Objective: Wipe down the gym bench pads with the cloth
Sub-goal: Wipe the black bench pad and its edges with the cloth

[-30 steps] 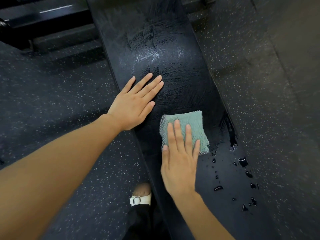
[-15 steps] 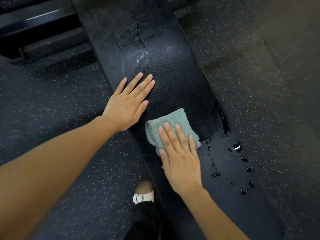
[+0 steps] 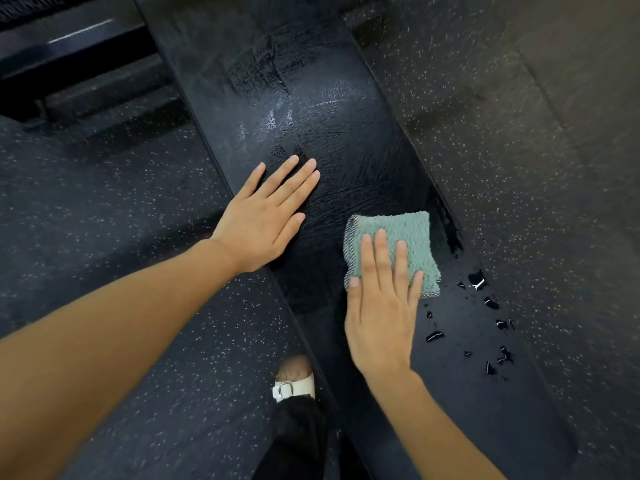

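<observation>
A long black bench pad (image 3: pixel 332 109) runs from the top centre down to the lower right, streaked with wet wipe marks. A folded teal cloth (image 3: pixel 405 233) lies flat on the pad near its right edge. My right hand (image 3: pixel 381 306) presses on the cloth's near half with straight fingers. My left hand (image 3: pixel 266 220) rests flat on the pad's left edge, fingers spread and straight. Water droplets (image 3: pixel 485 327) bead on the pad to the right of my right hand.
Dark speckled rubber floor (image 3: pixel 104 209) surrounds the bench on both sides. A black equipment frame (image 3: pixel 69 39) sits at the upper left. My foot in a white sandal (image 3: pixel 294 386) stands beside the bench's left edge, below my left hand.
My right hand slid the cloth left across the pad, then back right toward its edge. My left hand stayed flat on the left edge.
</observation>
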Motion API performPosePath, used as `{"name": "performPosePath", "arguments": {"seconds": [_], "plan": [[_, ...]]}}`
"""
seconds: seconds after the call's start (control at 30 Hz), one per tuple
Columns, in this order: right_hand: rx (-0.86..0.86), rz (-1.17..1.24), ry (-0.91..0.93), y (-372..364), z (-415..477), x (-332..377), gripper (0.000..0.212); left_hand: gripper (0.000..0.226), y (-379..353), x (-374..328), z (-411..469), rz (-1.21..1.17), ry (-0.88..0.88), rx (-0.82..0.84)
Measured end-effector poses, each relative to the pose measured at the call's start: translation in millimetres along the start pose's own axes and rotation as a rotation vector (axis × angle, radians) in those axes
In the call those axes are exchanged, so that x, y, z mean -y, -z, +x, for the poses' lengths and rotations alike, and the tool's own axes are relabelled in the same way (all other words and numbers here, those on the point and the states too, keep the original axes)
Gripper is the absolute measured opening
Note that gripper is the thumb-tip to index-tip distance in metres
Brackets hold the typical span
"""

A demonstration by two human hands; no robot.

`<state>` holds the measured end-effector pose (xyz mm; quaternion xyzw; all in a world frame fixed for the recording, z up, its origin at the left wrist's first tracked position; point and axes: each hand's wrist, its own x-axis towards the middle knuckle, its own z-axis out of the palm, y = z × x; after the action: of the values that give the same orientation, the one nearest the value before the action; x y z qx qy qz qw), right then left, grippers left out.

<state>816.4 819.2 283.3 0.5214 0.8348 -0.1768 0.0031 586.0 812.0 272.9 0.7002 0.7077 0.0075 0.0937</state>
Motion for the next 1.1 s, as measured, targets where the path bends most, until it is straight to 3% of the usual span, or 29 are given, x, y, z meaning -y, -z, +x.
{"name": "performPosePath", "arguments": {"seconds": [0.23, 0.43, 0.7, 0.9, 1.1], "plan": [[0.105, -0.108, 0.319, -13.1, -51.3, 24.5, 0.056, 0.058, -0.2, -9.6, -3.8, -0.004, -0.016, 0.010], [0.136, -0.185, 0.492, 0.3, -38.9, -17.7, 0.057, 0.058, -1.3, -21.9, -8.4, -0.004, -0.014, 0.011], [0.097, -0.138, 0.257, 29.7, -16.9, -92.3, 0.054, 0.058, -4.6, -31.7, -12.9, -0.010, 0.013, -0.002], [0.067, -0.020, 0.057, 11.7, -36.1, -44.6, 0.055, 0.058, -4.9, -32.7, -12.5, -0.012, 0.012, -0.015], [0.140, -0.102, 0.236, -11.6, -76.3, 17.6, 0.060, 0.058, -6.1, -31.1, -11.4, 0.005, -0.013, -0.022]]}}
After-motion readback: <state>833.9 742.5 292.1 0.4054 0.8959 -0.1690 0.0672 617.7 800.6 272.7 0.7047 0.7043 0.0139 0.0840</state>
